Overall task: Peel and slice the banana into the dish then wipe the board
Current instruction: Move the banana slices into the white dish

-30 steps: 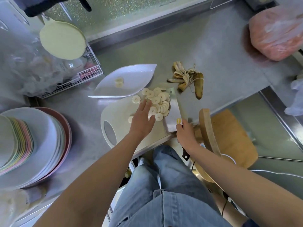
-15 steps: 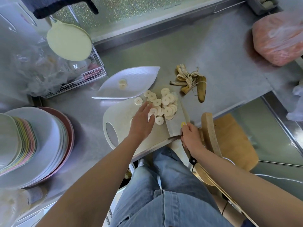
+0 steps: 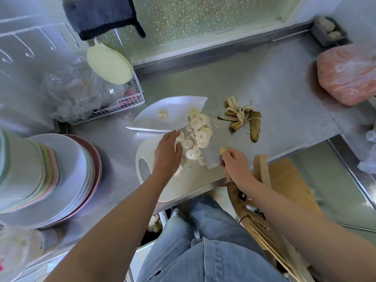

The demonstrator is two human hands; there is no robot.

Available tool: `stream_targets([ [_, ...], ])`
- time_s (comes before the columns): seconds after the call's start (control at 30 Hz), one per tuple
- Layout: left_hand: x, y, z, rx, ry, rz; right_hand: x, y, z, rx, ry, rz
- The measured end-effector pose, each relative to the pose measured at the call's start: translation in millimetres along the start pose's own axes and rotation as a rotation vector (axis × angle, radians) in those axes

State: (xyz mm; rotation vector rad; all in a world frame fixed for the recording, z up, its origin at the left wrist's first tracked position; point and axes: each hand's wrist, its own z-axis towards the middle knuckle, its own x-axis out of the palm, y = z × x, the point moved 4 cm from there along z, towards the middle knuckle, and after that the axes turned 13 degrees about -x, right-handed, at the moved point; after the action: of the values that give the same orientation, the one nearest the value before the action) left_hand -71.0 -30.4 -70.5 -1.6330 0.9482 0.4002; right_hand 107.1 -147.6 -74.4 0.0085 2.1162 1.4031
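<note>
Fingers (image 3: 228, 152) of the right hand (image 3: 237, 166) were curled tight round the handle of a broad knife (image 3: 211, 158), its flat blade tilted up and loaded with banana slices (image 3: 200, 129) that ran toward the rim of the white dish (image 3: 177, 110). The left hand (image 3: 166, 154) lay flat and spread, holding nothing, its fingertips touching the slices nearest the blade. A few slices remained on the white cutting board (image 3: 162, 184), which sat at the near edge of the counter (image 3: 284, 102) with its oval handle hole to the left. Two or three slices already lay in the dish, just beyond the board. The empty banana peel (image 3: 244, 119) lay on bare steel to the right of the dish, apart from it.

The counter was brushed stainless steel with a raised lip along the back, under a glittery green wall panel. A tall stack of plates (image 3: 61, 180) stood at the left, a wire basket (image 3: 126, 102) with crumpled plastic behind it, and a pale round board (image 3: 109, 66) and a dark cloth (image 3: 101, 15) hung above. A pink plastic bag (image 3: 348, 76) sat at the far right. Below the counter edge showed blue jeans and a wooden chair (image 3: 284, 180).
</note>
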Motion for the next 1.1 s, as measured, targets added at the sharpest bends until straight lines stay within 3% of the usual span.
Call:
stream_targets([
  [0.27, -45, 11, 25, 0.028, -0.202, -0.001, 4, 68, 74, -0.073, 0.292, -0.142],
  [0.53, -62, 1, 67, 0.141, -0.154, 0.109, 15, 110, 135, -0.135, 0.578, -0.296],
  [0.7, -54, -3, 93, 0.234, -0.003, 0.269, 23, 118, 158, -0.187, 0.640, -0.378],
  [1.03, -51, 13, 96, 0.104, -0.016, 0.365, 17, 106, 170, -0.273, 0.693, -0.420],
  [1.1, -47, 2, 96, 0.143, -0.003, 0.348, 18, 105, 172, -0.278, 0.704, -0.436],
])
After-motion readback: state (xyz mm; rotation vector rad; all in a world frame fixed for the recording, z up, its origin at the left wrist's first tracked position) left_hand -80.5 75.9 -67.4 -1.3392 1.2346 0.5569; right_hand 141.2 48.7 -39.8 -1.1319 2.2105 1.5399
